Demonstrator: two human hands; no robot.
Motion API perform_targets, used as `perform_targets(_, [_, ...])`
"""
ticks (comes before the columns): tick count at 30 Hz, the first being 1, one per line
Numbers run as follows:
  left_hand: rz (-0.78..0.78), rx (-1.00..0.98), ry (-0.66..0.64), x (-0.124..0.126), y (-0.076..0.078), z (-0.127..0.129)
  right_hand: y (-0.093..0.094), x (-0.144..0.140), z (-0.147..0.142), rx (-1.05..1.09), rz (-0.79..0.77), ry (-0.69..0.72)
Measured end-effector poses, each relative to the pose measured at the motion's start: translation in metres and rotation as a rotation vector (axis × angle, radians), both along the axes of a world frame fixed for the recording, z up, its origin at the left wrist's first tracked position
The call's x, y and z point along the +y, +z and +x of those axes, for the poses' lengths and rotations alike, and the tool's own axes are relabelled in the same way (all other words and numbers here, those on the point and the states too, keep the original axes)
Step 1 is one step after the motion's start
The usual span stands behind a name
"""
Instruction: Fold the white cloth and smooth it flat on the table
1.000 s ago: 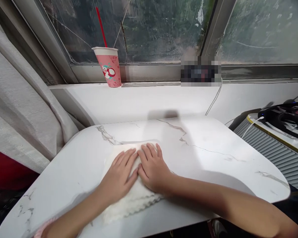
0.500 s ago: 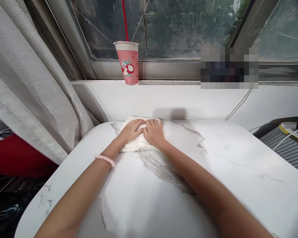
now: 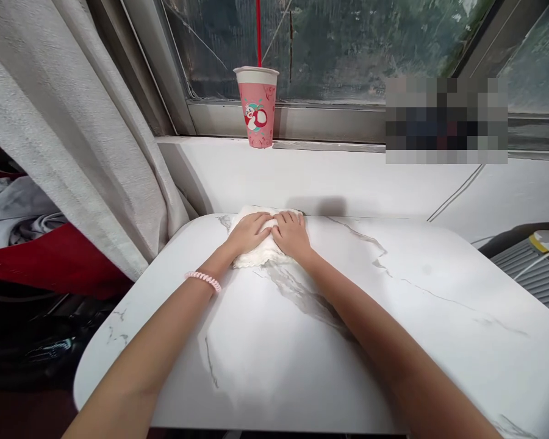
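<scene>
White cloth [image 3: 263,255]: lay on the far part of the counter [image 3: 265,366], left of its middle, with its far border at the counter's far edge; it was under both hands, and its rumpled near border showed on the near side of them.
Left grip [image 3: 251,233]: rested palm down on the left part of the cloth, fingers stretched toward the far right and thumb out to the right; it was laid flat, pinching nothing that could be seen.
Right grip [image 3: 291,235]: rested palm down on the right part of the cloth, fingers pointing to the far side and slightly spread, thumb toward the left hand; the cloth showed between the two palms.
Pink coil band [image 3: 204,280]: circled the left wrist.
Pink cup [image 3: 258,113]: stood upright on the window ledge [image 3: 320,145], beyond the cloth, with a red straw [image 3: 258,36] in it.
Curtain [image 3: 86,116]: hung at the left, beside the counter.
Grey ribbed panel [image 3: 528,274]: sat past the counter's right side.
</scene>
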State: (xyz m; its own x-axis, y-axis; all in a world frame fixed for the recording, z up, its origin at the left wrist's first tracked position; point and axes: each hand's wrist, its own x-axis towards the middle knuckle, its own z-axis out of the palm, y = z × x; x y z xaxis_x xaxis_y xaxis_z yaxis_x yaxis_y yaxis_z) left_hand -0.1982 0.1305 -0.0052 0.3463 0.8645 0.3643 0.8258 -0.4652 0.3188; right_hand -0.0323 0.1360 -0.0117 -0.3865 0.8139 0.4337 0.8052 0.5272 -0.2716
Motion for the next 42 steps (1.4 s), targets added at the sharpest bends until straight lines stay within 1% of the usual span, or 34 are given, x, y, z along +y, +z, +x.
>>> perform_targets(3, [0.001,0.020,0.010,-0.022,-0.001,-0.003,-0.001,-0.022,-0.002,-0.001,0.017,0.008])
perform_targets(8, [-0.001,0.036,-0.028,-0.069,0.000,-0.009,-0.004,-0.069,-0.003,0.002,0.052,0.012])
perform_targets(13, [-0.030,0.040,-0.052,-0.122,0.006,-0.009,-0.006,-0.119,0.001,0.040,-0.004,0.057])
perform_targets(17, [-0.030,0.063,0.000,-0.173,0.008,-0.007,-0.001,-0.156,0.005,0.109,-0.094,0.147])
perform_targets(21, [-0.044,0.094,0.098,-0.222,0.008,-0.009,0.007,-0.189,0.002,0.158,-0.190,0.259])
perform_targets(23, [-0.057,0.097,0.132,-0.238,0.009,-0.013,0.009,-0.202,-0.002,0.167,-0.222,0.297])
perform_targets(25, [-0.076,0.091,0.138,-0.247,0.010,-0.019,0.009,-0.210,-0.005,0.163,-0.237,0.325])
perform_targets(27, [-0.107,0.083,0.131,-0.248,0.012,-0.025,0.008,-0.213,-0.007,0.151,-0.240,0.351])
perform_targets(29, [-0.134,0.074,0.117,-0.242,0.014,-0.031,0.006,-0.212,-0.009,0.137,-0.234,0.367])
perform_targets(33, [-0.165,0.055,0.073,-0.216,0.016,-0.044,0.001,-0.193,-0.019,0.113,-0.176,0.348])
perform_targets(37, [-0.154,0.058,0.040,-0.170,0.018,-0.059,-0.001,-0.154,-0.041,0.089,-0.156,0.281])
perform_targets(42, [-0.102,0.086,-0.009,-0.098,0.018,-0.081,0.000,-0.092,-0.070,0.102,-0.147,0.178])
